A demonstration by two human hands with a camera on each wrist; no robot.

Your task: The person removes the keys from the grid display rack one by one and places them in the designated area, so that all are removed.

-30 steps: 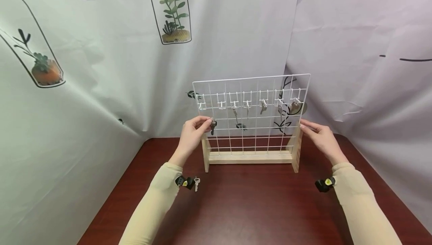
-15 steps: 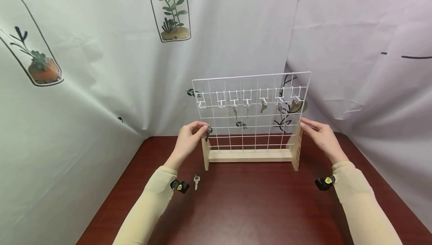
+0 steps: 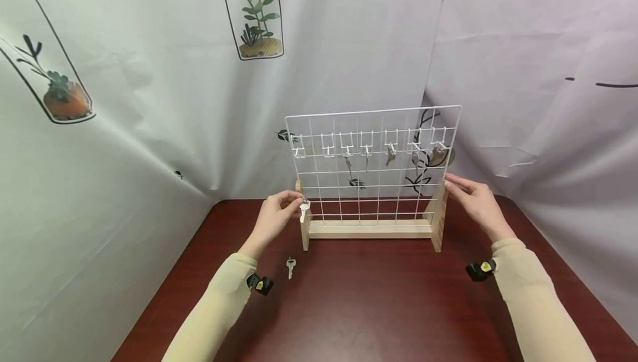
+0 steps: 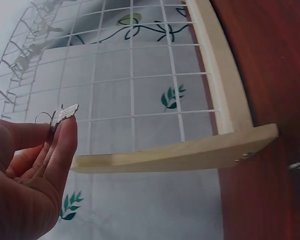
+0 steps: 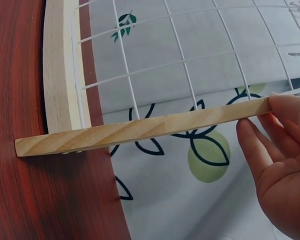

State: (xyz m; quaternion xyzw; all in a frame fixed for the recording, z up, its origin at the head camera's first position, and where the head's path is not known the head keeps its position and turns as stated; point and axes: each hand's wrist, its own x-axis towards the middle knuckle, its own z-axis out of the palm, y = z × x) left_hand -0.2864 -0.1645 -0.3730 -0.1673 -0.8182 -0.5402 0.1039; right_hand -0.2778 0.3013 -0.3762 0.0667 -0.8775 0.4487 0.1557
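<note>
My left hand point(image 3: 273, 217) pinches a silver key point(image 3: 304, 208) between thumb and fingers, beside the rack's left wooden upright point(image 3: 304, 234). A thin ring on that key point(image 4: 67, 112) shows in the left wrist view. At the other side, my right hand point(image 3: 474, 202) grips the top of the right wooden upright point(image 5: 140, 127) between thumb and fingers. The rack has a white wire grid and a wooden base bar point(image 3: 371, 232). White hooks run along its upper part; keys such as one key point(image 3: 391, 154) hang from several, while the two leftmost hooks look bare.
Another silver key point(image 3: 291, 268) lies on the dark red tabletop point(image 3: 369, 301), in front of the rack's left foot. Behind the rack hangs a pale cloth point(image 3: 359, 63) printed with plants. A black wrist camera point(image 3: 260, 284) sits on the left sleeve.
My left hand has moved down and slightly left with the key, from in front of the grid to beside the left upright. My right hand stays on the right upright.
</note>
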